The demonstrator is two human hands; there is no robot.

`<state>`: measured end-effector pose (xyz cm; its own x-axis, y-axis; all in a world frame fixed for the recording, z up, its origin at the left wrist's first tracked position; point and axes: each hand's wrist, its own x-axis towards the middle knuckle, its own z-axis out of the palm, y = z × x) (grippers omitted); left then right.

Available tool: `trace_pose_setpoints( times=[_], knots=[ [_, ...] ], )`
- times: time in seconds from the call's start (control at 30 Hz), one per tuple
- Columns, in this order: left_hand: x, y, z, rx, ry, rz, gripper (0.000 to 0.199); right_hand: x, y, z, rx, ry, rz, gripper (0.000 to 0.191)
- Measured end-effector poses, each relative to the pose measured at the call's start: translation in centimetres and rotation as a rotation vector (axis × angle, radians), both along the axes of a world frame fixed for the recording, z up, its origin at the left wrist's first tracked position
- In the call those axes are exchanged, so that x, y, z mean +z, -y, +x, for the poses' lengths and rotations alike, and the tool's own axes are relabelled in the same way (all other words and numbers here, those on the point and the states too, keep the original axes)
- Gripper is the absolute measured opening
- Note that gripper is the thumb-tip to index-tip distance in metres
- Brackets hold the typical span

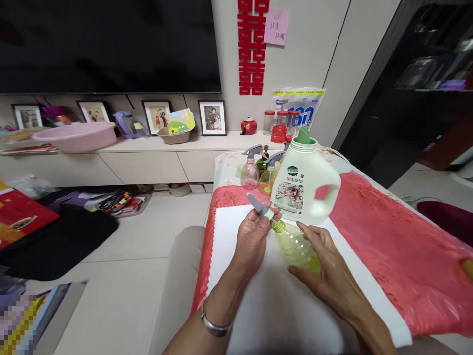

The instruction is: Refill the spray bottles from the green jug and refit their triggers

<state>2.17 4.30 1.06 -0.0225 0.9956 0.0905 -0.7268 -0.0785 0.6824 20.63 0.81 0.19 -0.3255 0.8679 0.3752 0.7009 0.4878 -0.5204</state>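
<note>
My left hand (253, 234) is closed on a grey spray head (259, 205), pinching it by its pale collar just above the bottle's mouth. Tilted below it is a clear yellow-green spray bottle (293, 244), its neck pointing toward my left hand. My right hand (327, 264) curves round the bottle's lower part, thumb on one side and fingers on the other. Behind the bottle stands a large pale-green detergent jug (310, 182) with a green spout insert and no cap on top. Whether the spray head's tube is inside the neck is hard to see.
Other spray bottles, one pink (250, 175) and one amber (267, 181), stand left of the jug. A white sheet (231, 236) lies over the red tablecloth (391, 236). Behind, a low cabinet (148, 165) bears photo frames, a pink basin (79, 137) and jars (269, 123).
</note>
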Motion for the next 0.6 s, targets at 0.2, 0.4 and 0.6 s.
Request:
trace_pose_setpoints(
  times=[0.2,0.4,0.6],
  knots=[
    [1.3,0.6,-0.1,-0.068,-0.020,-0.023,0.047,-0.7,-0.2,-1.7,0.058,-0.157,-0.082,0.070],
    [2.4,1.1,-1.2,-0.099,-0.151,0.005,0.043,-1.9,-0.4,-1.9,0.107,-0.297,-0.237,0.079],
    [2.0,1.7,-3.1,-0.119,-0.337,0.030,0.039,-2.1,-0.4,-2.7,0.154,-0.354,-0.345,0.080]
  ],
)
